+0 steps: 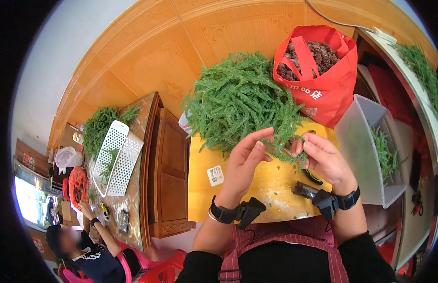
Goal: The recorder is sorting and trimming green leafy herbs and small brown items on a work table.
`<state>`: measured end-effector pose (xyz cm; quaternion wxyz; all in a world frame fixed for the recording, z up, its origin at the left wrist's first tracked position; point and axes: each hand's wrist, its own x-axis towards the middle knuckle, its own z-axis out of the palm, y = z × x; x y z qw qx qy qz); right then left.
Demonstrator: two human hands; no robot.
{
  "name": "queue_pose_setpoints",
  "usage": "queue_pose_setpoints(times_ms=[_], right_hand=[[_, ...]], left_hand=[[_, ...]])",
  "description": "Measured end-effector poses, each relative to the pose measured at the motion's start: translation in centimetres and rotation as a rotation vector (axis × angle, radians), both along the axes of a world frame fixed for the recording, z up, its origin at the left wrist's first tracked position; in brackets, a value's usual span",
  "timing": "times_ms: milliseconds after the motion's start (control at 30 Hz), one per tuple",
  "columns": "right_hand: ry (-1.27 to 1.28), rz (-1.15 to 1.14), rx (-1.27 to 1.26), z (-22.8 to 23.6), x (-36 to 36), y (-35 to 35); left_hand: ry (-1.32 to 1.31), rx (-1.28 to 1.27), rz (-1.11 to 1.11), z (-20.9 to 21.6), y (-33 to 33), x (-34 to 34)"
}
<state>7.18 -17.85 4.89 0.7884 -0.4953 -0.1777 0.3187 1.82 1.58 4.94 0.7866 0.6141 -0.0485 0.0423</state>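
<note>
A green needle-leaved sprig (286, 152) stretches between my two hands over the yellow tabletop (200, 198). My left hand (245, 162) has thumb and fingers closed about the sprig's left end; its exact grip is partly hidden by leaves. At the other end, my right hand (325, 158) pinches the sprig between thumb and curled fingers. Just beyond both hands rises a big heap of similar green sprigs (238, 99). Below my right hand lie a dark-handled tool (313, 177) and a dark cylindrical object (304, 190).
Back right stands a red bag (323, 101) of brown clumpy material (323, 54). A translucent bin (363, 188) with sprigs stands right. A white label (215, 176) lies on the tabletop. Leftward, another person (89, 254) sits by a table with a white perforated basket (127, 172).
</note>
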Motion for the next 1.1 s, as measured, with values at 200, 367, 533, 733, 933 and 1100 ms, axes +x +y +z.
queue_pose_setpoints(times_ms=[200,367,533,733,933,1100], right_hand=[[-0.035,-0.008,-0.027,-0.5,-0.5,0.2],[-0.074,0.01,-0.065,-0.7,-0.6,0.2],[-0.054,0.023,-0.041,-1.3,-0.6,0.3],[-0.052,-0.061,-0.091,-0.7,-1.2,0.8],[-0.218,-0.178,-0.033,-0.8,-1.7,1.1],[-0.486,-0.202,-0.12,0.0,-1.1,0.9]], left_hand=[[-0.002,-0.021,0.02,-0.8,-0.2,-0.3],[-0.004,-0.09,0.043,-0.8,-0.5,-0.3],[-0.019,-0.081,0.061,-1.3,-0.5,-0.1],[-0.011,-0.09,0.088,-1.6,-0.4,-0.1],[-0.059,-0.071,0.144,-1.5,-0.8,-0.1],[-0.078,0.07,0.17,-1.4,-0.7,-0.4]])
